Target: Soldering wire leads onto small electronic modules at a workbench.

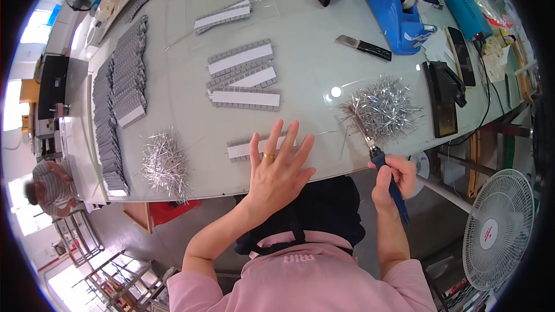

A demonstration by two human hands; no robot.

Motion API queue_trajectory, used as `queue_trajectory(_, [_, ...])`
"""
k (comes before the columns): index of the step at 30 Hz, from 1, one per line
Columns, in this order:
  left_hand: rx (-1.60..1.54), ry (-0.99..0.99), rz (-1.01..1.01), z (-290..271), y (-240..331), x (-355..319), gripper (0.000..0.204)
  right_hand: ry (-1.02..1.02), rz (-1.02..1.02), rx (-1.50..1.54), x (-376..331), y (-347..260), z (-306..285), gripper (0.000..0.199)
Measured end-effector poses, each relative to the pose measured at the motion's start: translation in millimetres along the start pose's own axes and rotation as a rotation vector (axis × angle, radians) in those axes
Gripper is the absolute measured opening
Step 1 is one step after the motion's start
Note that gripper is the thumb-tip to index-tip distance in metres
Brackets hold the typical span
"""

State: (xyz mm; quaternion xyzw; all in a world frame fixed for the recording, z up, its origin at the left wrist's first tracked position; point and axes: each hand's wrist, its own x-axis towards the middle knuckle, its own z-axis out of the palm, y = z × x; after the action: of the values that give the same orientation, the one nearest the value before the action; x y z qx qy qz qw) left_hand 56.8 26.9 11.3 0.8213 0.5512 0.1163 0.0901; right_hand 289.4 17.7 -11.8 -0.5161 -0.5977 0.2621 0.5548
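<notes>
- Risk: the thin silver metal pins piled on the right [383, 108] are loose and springy; your blue-handled pliers [378, 159] have their tips at the pile's near edge, and dragging them out sideways would likely scatter pins across the pale glass-topped table [312, 58] or off its front edge just below.
- Risk: the narrow grey-and-white toothed strip [243, 149] under your left hand [278, 169] lies close to the table's front edge; pressing unevenly could slide or tip it off; I can't tell how much of it your palm covers.
- Risk: any pin sticking up near your flat palm could prick it; the second silver pin pile on the left [166, 164] also sits at the table edge, so a knock would spill it.
- Left hand: palm down, fingers spread wide and straight, resting on the strip's right end; it grips nothing; forearm comes in from below left, wrist extended.
- Right hand [393, 178]: fingers curled tight around the pliers' handles, tool angled up-left toward the right pile; whether the tips hold a pin is too small to tell.
- Nearby: more grey-and-white toothed strips in the table's middle [243, 78], well apart from both hands; a black-handled knife [363, 47] and a blue tape dispenser [393, 6] further back.
</notes>
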Motion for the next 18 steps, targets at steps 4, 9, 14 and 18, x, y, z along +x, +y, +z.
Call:
queue_trajectory(4, [-0.003,0.012,-0.016,-10,-12,-21,0.05,-0.18,-0.036,0.033,4,-9,10,0.015])
queue_trajectory(9, [0.021,0.035,-0.049,-16,-38,-40,0.054,-0.301,-0.05,-0.061,2,-18,19,0.011])
queue_trajectory(14, [-0.055,0.035,-0.027,-13,-41,-41,0.047,-0.271,0.047,-0.047,0,-20,23,0.012])
queue_trajectory(18, [-0.054,0.015,-0.035,-12,-41,-40,0.049,-0.262,0.161,-0.025,1,-27,24,0.012])
